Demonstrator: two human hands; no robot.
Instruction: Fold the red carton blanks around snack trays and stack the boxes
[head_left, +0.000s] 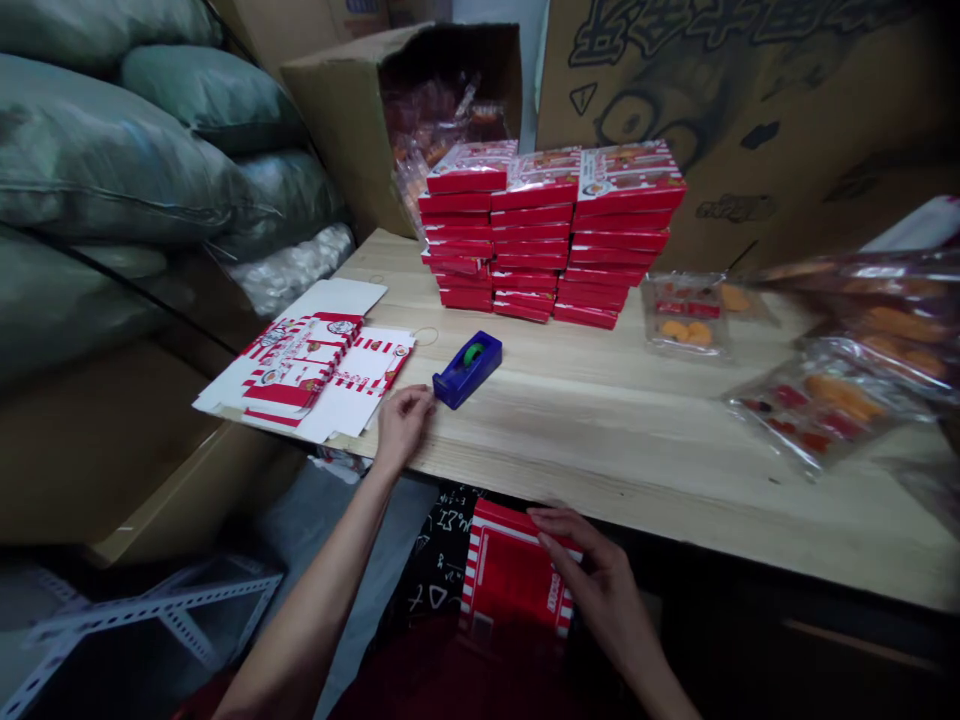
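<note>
My left hand (405, 420) is at the front end of a blue tape dispenser (469, 372) on the table. Its thumb and fingers are pinched together beside the cutter end; any piece of tape between them is too small to make out. In the dispenser sits a green roll of tape (474, 352). Below the table edge, over my lap, my right hand (592, 565) grips a red box (510, 580) with red and white striped edges, fingers along its upper right side. The box's lower part is in shadow.
Stacked red and white boxes (547, 235) stand at the back of the table (600, 430). Flat printed cartons (307, 370) lie on the left. Clear food packs (817, 400) lie on the right. An open cardboard box (337, 120) and large sacks (97, 150) stand behind.
</note>
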